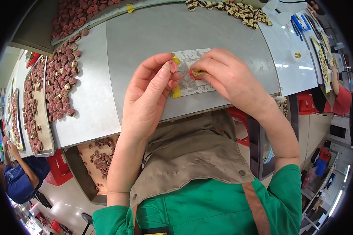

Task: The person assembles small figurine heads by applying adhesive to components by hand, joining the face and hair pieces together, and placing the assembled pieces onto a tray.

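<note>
The left grip [145,90] pinches a pink piece [173,67]; the right grip [232,77] pinches a yellowish item [199,72]. A sheet [193,88] lies on the tabletop [145,37] beneath both.

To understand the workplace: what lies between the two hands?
In the head view, a worn whitish sheet lies on the grey table between the left hand and the right hand.

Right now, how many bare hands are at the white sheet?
2: left hand at the left end of the sheet, holding a pink piece; right hand at the right end. None hidden.
</note>
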A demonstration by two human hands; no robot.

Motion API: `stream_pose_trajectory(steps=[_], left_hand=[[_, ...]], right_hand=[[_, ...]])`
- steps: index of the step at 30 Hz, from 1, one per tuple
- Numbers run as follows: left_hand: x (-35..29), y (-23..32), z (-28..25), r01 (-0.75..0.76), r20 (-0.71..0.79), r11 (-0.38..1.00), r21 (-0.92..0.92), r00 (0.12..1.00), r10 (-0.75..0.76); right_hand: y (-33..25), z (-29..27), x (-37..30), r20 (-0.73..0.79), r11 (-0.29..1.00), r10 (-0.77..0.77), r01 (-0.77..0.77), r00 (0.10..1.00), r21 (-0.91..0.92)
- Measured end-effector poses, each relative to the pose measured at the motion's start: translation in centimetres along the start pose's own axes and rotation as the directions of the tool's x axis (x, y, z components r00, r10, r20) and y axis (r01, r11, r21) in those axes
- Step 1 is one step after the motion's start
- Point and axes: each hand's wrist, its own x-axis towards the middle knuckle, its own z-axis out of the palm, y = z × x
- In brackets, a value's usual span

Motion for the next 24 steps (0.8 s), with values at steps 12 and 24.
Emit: stream_pose_trajectory(steps=[12, 24], left_hand=[[0.01, 0.18, -0.61, 0.017, 0.052, 1.000, 0.008, 0.999, -0.017], [0.28, 0.76, -0.56, 0.100, 0.071, 0.995, -0.023, 0.993, -0.098]], right_hand=[[0.77, 0.00, 0.67, 0.059, 0.995, -0.102, 0.103, 0.993, -0.006], [0.32, -0.14, 0.56, 0.024, 0.995, -0.078, 0.079, 0.997, -0.066]])
